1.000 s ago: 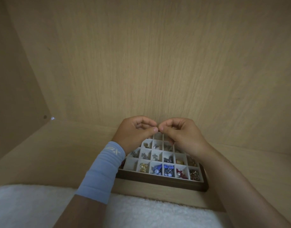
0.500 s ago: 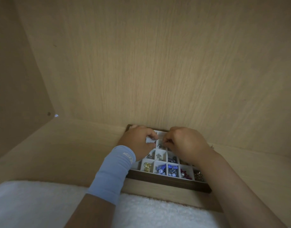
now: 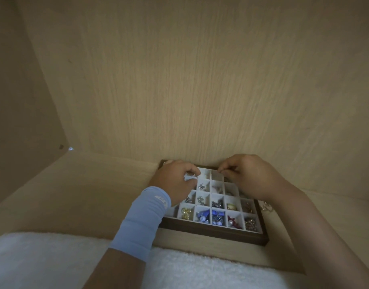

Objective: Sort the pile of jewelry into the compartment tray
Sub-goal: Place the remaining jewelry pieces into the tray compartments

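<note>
A dark wooden compartment tray (image 3: 212, 235) with white cells stands against the back wall. Its near cells hold gold (image 3: 185, 212), blue (image 3: 204, 215), red (image 3: 233, 223) and silver (image 3: 201, 199) jewelry. My left hand (image 3: 175, 182), with a light blue wrist sleeve (image 3: 142, 222), lies over the tray's back left cells and pinches a small white piece (image 3: 190, 177). My right hand (image 3: 250, 176) hovers over the back right cells, its fingertips pinched together on something too small to make out. Both hands hide several back cells.
A few loose gold pieces (image 3: 266, 207) lie on the wooden shelf just right of the tray. A white fluffy towel (image 3: 54, 261) covers the near edge. Wooden walls close in at the back (image 3: 200, 90) and on the left (image 3: 16, 122).
Both hands have come down from above the tray, where their fingertips met, onto its back cells and have moved apart. A small white piece now shows in my left hand.
</note>
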### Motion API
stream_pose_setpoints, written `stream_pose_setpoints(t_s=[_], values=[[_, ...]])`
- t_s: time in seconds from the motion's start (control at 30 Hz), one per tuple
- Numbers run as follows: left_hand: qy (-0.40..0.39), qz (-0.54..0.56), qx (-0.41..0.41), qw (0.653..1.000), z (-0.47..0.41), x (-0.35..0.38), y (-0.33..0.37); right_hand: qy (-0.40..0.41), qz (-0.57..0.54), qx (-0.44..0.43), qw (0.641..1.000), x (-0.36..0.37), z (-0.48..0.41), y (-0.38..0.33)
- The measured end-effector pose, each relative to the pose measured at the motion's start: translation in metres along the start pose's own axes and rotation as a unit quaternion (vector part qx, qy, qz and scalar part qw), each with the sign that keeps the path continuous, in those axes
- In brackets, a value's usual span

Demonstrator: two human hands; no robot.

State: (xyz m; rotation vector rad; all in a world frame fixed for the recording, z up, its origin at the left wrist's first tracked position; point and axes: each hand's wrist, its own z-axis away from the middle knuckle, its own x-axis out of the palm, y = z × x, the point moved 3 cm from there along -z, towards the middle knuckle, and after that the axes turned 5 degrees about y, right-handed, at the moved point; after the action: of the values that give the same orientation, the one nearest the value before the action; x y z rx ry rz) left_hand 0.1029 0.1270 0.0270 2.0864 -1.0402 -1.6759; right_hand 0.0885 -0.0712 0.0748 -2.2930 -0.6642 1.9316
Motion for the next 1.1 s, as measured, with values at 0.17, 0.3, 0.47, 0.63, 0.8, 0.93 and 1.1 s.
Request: stream_pose_setpoints(t_s=[0.17, 0.3, 0.47, 0.63, 0.8, 0.93, 1.1], values=[[0.013, 0.041, 0.017, 0.999, 0.001, 0.007, 0.022, -0.004, -0.021, 0.067, 0.998, -0.025, 0.009, 0.041], [-0.014, 0.038, 0.057, 0.998, 0.005, 0.029, 0.053, -0.035, -0.01, 0.103, 0.994, -0.039, 0.026, 0.076], [-0.053, 0.009, 0.09, 0.994, 0.0, 0.066, 0.096, -0.125, 0.002, 0.128, 0.984, -0.04, 0.043, 0.094], [-0.04, -0.074, 0.115, 0.99, -0.001, 0.099, 0.119, -0.171, 0.029, 0.15, 0.973, -0.027, 0.044, 0.101], [0.001, -0.092, 0.138, 0.986, 0.001, 0.105, 0.119, -0.166, 0.064, 0.154, 0.972, -0.022, 0.043, 0.098], [0.004, -0.065, 0.136, 0.989, 0.002, 0.105, 0.115, -0.19, 0.029, 0.159, 0.968, -0.018, 0.042, 0.105], [-0.011, -0.051, 0.127, 0.991, 0.001, 0.104, 0.116, -0.198, -0.039, 0.162, 0.966, -0.02, 0.044, 0.113]])
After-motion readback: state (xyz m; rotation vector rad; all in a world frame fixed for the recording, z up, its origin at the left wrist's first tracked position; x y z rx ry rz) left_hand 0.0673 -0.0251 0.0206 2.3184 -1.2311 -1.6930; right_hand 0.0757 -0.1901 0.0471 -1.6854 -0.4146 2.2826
